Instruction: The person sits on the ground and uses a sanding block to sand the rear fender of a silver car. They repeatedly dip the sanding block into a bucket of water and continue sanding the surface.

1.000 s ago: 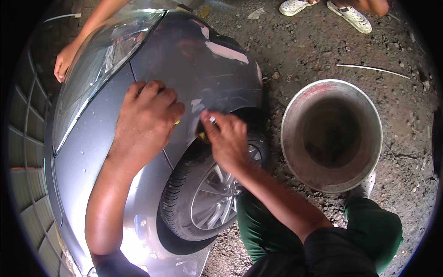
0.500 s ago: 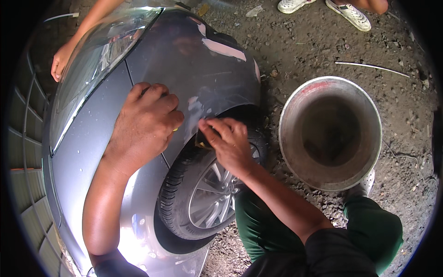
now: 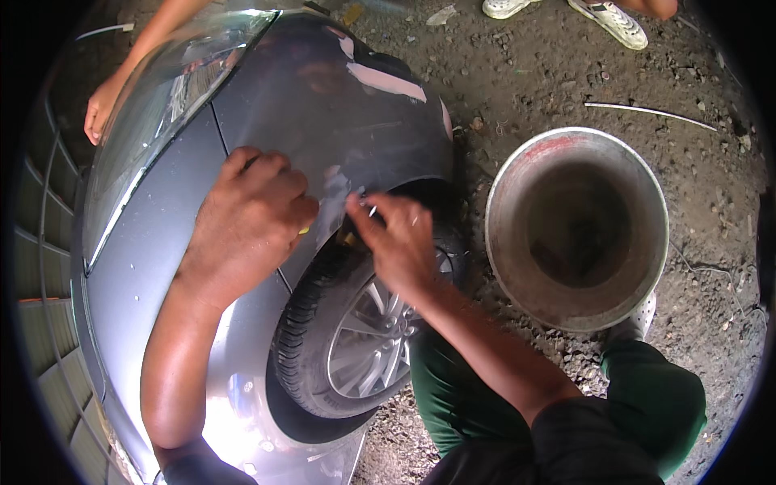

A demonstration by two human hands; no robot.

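My left hand (image 3: 257, 198) is closed in a fist over the grey car body (image 3: 174, 214), and a small yellow bit shows under its fingers; the rest of what it grips is hidden. My right hand (image 3: 396, 238) rests at the upper edge of the wheel arch, fingers bent and pinched together. A bit of yellow shows below its thumb, but I cannot tell what it holds. Pale sanded patches (image 3: 333, 194) mark the paint between the two hands. Beneath the right hand is the tyre (image 3: 295, 339) with its silver spoked rim (image 3: 368, 343).
A large round bucket (image 3: 495, 218) with murky liquid stands on the gravelly ground to the right, beside my green-trousered leg (image 3: 655, 404). Pink filler (image 3: 386, 82) covers part of the far bumper. Another person's hand (image 3: 101, 109) is by the headlight; white shoes (image 3: 610, 23) stand beyond.
My right hand has shifted slightly up and left along the arch edge, its fingers drawn in more. The left hand stays nearly in place. The whole view has drifted a little.
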